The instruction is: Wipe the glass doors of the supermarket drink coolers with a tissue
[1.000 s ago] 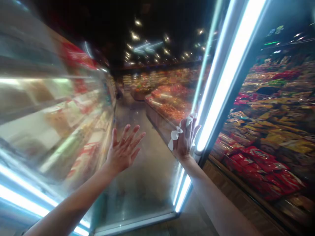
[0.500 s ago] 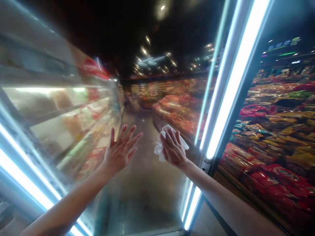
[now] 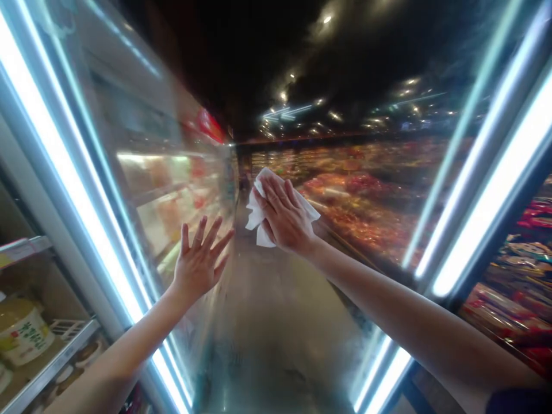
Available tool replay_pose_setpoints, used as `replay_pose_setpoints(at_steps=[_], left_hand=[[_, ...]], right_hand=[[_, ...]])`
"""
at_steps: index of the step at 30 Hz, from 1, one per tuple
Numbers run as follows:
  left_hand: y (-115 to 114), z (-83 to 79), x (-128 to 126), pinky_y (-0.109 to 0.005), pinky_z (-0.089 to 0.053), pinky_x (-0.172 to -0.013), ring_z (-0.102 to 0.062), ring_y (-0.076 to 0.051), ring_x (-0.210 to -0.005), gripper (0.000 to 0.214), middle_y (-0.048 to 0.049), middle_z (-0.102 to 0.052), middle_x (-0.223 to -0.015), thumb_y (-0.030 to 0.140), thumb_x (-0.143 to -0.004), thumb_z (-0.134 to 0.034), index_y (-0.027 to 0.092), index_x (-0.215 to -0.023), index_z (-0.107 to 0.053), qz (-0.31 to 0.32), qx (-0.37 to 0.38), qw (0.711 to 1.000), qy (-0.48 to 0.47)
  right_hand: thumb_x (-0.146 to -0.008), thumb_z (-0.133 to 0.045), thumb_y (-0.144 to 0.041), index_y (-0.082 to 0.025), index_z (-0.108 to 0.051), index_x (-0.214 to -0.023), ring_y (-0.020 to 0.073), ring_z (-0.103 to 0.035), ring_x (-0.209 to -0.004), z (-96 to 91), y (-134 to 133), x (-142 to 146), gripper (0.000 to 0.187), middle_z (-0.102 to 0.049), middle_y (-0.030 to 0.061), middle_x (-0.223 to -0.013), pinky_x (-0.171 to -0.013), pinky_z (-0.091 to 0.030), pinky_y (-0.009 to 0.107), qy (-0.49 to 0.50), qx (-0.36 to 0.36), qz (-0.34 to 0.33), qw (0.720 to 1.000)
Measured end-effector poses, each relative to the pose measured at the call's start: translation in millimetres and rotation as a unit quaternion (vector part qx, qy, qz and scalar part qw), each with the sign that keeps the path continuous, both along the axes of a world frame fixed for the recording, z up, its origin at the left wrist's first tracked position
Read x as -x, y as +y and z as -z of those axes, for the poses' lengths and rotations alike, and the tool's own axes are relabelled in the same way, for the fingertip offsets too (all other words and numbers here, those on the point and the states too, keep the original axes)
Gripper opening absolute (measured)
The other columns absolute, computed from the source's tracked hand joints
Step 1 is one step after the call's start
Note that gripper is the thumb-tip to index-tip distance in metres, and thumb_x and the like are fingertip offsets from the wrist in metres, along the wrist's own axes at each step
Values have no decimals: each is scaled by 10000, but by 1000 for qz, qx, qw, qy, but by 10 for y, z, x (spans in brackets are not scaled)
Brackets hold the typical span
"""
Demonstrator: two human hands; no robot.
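Observation:
A glass door pane point(image 3: 276, 322) fills the middle of the view, framed by bright light strips on both sides. My left hand point(image 3: 198, 259) lies flat against the glass at left of centre, fingers spread, holding nothing. Up and to its right, my right hand point(image 3: 284, 215) presses a white wipe point(image 3: 259, 221) flat on the pane. Parts of the wipe stick out around the fingers; the rest is hidden under the palm.
At the left, shelves point(image 3: 60, 345) hold a labelled jar point(image 3: 26, 330) and other goods. A light strip point(image 3: 495, 184) runs along the door's right edge. Piles of packaged goods point(image 3: 513, 287) lie beyond it. Blurred shelves and produce show through or reflect in the glass.
My right hand has moved up and left across the glass with the wipe. My left hand stays spread on the pane. The view has turned left, bringing the jar and shelves into sight.

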State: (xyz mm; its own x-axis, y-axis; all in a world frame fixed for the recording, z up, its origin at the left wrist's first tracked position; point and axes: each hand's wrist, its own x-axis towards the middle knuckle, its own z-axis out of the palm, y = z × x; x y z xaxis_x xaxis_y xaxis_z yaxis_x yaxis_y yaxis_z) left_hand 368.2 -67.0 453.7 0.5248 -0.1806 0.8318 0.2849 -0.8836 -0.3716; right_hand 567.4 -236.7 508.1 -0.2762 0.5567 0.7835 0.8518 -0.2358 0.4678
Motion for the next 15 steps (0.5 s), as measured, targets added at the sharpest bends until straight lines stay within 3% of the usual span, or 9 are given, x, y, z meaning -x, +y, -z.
replay_pose_setpoints(at_steps=[2, 6, 11, 15], left_hand=[[91, 9, 90, -614, -33, -1304, -99, -318, -1596, 796, -38, -201, -1706, 360, -935, -631, 358, -1617, -219, -1, 6, 1000, -8], [241, 7, 241, -608, -37, -1305, -80, -323, -1599, 790, -48, -177, -1714, 362, -934, -632, 339, -1617, -236, -13, -1, 1000, -20], [490, -162, 387, -666, -56, -1282, -13, -356, -1598, 813, -48, -61, -1732, 327, -937, -625, 337, -1626, -194, -16, 13, 996, -84], [622, -330, 427, -677, -95, -1273, 22, -368, -1593, 805, -52, 23, -1733, 307, -959, -587, 327, -1633, -149, 0, 42, 992, -116]], right_hand=[[-1003, -473, -250, -49, -295, -1597, 316, -147, -1593, -151, 158, 85, 651, -252, 188, -1684, -1304, -172, 584, -16, 23, -20, 999], [-1034, -423, -217, -75, -379, -1566, 258, -237, -1575, -347, 402, 214, 552, -321, 144, -1665, -1321, -207, 476, -102, 180, -79, 975], [-1032, -411, -189, -39, -331, -1580, 299, -168, -1587, -547, 682, 383, 574, -256, 173, -1680, -1323, -162, 535, -76, 116, -52, 989], [-1047, -378, -188, -68, -410, -1546, 252, -231, -1574, -557, 907, 505, 514, -318, 125, -1666, -1329, -188, 463, -162, 192, -75, 965]])
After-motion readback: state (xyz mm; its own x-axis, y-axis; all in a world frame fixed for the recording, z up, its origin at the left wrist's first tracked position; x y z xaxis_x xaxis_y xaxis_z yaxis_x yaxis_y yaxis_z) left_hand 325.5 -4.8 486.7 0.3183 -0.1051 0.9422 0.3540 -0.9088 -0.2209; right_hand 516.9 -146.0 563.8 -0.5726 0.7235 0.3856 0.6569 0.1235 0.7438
